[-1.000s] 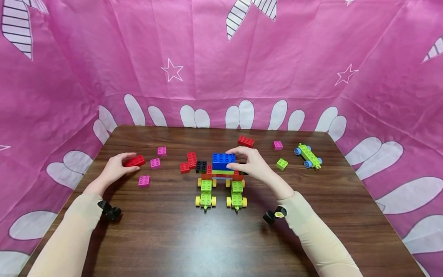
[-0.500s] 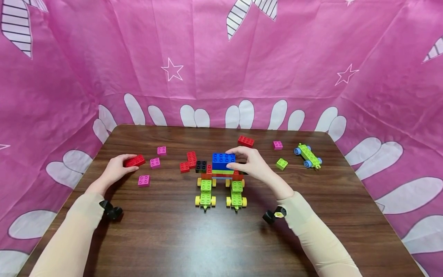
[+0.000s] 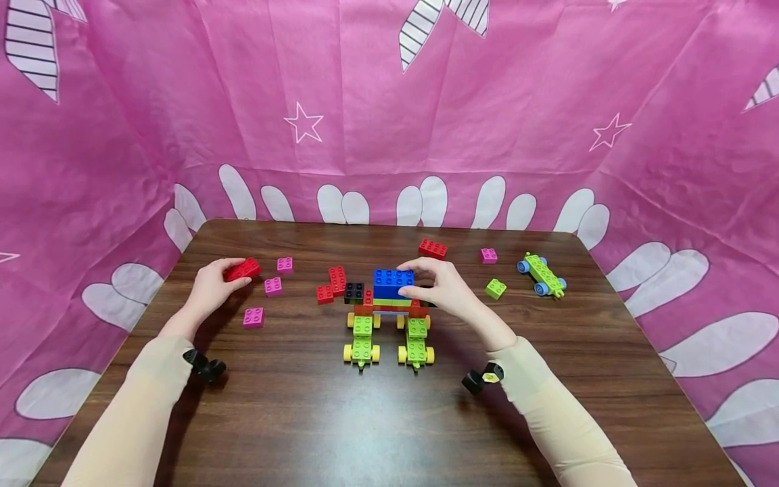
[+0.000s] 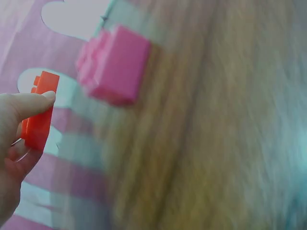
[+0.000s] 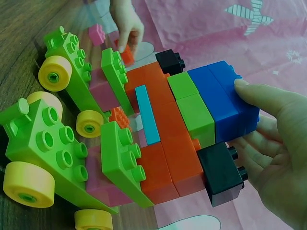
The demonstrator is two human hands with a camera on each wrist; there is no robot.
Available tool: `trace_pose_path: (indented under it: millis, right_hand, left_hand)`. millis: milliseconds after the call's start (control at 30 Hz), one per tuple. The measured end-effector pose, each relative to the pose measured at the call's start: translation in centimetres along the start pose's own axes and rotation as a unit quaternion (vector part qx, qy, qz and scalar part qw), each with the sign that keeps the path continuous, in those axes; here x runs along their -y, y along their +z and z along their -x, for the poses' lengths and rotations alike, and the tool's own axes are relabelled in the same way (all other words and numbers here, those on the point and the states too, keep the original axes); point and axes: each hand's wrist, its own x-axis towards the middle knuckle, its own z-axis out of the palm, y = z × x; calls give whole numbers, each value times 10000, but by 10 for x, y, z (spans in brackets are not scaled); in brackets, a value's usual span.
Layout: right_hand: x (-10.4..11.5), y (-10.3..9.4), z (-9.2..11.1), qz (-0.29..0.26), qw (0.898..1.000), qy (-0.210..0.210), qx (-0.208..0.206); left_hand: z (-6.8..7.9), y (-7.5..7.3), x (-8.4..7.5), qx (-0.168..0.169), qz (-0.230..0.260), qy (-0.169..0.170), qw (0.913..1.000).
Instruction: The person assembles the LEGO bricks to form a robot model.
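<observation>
In the head view my left hand (image 3: 209,292) pinches a red building brick (image 3: 245,269) at the table's left. The left wrist view shows the thumb on one face of that red brick (image 4: 40,112). My right hand (image 3: 443,287) grips blue bricks (image 3: 392,284) on top of a built model in the middle. Below the blue are lime bricks (image 5: 194,108), then orange-red bricks (image 5: 163,129), with a black brick (image 3: 353,293) at the side. Two lime wheeled bases (image 3: 362,348) with yellow wheels carry the model. My right palm hides part of its right side.
Several pink bricks (image 3: 253,317) lie near my left hand. Loose red bricks (image 3: 337,279) sit left of the model, another red brick (image 3: 433,248) behind it. At the right are a pink brick (image 3: 489,256), a lime brick (image 3: 496,289) and a blue-wheeled lime base (image 3: 543,274).
My left hand has moved slightly right and away from me, and the red brick has moved with it. The right hand and the model stay where they were.
</observation>
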Motion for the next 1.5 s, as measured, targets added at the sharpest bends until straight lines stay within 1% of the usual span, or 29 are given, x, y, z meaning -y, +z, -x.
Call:
trace_pose_path:
  millis: [200, 333, 533, 767, 933, 1167, 1400, 1500]
  right_hand:
    - [0, 0, -1, 13, 10000, -12, -8]
    - [1, -1, -1, 39, 10000, -58, -31]
    - [1, -1, 0, 31, 10000, -61, -60]
    - [1, 0, 1, -16, 10000, 10, -83]
    - [3, 1, 1, -79, 9999, 47, -68]
    - [40, -4, 7, 29, 9998, 221, 9]
    - [39, -3, 7, -33, 9997, 231, -3]
    - [38, -3, 7, -25, 9998, 199, -7]
  left_hand:
    - [-8, 2, -29, -149, 109, 310, 9993]
    - [-13, 5, -51, -266, 225, 585, 9977]
    - [-18, 10, -87, -274, 460, 878, 9947]
    - [-19, 17, -127, -363, 733, 1428, 9864]
    - [-16, 22, -152, -308, 894, 1762, 9798]
    - [-12, 29, -175, -152, 1001, 2079, 9729]
    - [-6, 32, -194, -29, 1065, 2343, 9663]
    - [-4, 34, -200, 92, 1051, 2397, 9651]
